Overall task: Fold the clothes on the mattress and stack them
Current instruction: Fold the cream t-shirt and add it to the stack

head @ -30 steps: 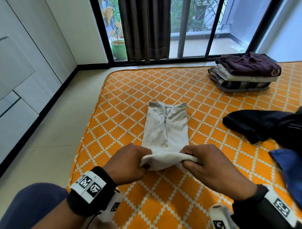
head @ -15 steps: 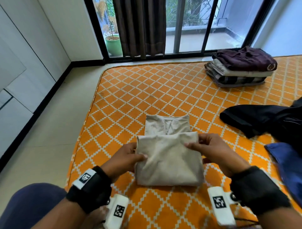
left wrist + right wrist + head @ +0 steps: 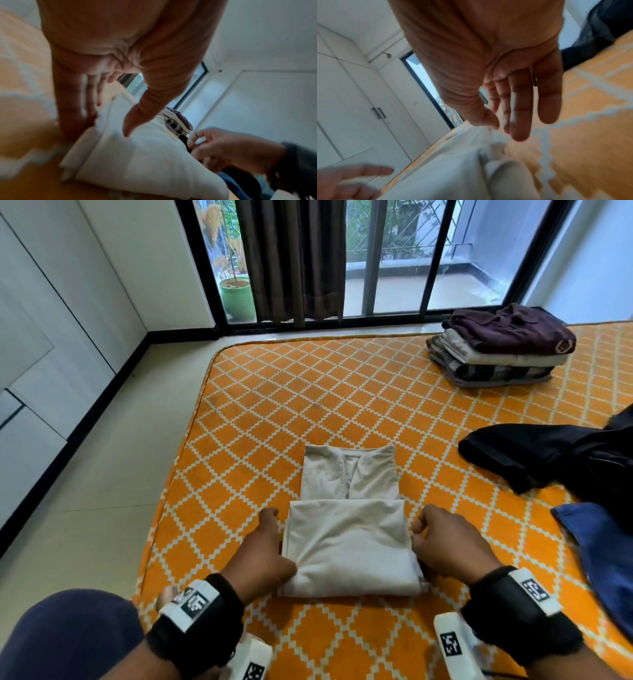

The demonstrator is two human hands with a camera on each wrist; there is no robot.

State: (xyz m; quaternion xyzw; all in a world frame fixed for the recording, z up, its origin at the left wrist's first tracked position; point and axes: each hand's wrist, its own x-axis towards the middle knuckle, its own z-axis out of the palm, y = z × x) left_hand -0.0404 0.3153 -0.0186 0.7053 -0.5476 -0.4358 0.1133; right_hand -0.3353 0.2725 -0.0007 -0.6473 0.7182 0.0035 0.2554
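Beige garment [image 3: 346, 546], folded over, flat on mattress [image 3: 274, 412]

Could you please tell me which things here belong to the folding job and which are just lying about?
Job: beige garment, folded stack, black garment, blue garment, mattress.

Lying about: green plant pot, curtain.

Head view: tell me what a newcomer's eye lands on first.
First, the orange lattice-patterned mattress filling the frame, with a half-folded beige garment lying at its near middle. The left hand and right hand sit at the garment's two sides. Next, the stack of folded clothes at the far right corner, topped by a dark maroon piece.
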